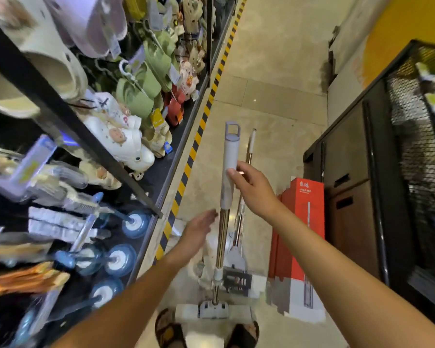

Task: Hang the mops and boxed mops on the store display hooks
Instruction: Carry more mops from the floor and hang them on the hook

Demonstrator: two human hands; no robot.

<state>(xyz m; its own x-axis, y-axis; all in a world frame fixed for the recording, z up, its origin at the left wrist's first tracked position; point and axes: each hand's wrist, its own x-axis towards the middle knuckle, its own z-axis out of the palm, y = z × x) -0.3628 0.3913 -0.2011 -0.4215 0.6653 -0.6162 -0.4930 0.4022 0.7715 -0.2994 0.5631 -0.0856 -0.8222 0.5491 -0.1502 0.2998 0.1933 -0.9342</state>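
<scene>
Two mops stand on the floor: one mop [228,172] with a grey grip and loop, and a thinner mop [249,156] just right of it. Right of the grey mop stand red boxes [304,222]; at least two, the exact number I cannot tell. Two hands are in view: the right hand [251,187] touching the grey mop's grip and the left hand [199,232] just left of its pole. Two sandalled feet [168,330] show below the mop's head. On the rack left of the mop I count five blue round brushes [135,223]. The slippers [136,91] above them are too many and too blurred to count.
</scene>
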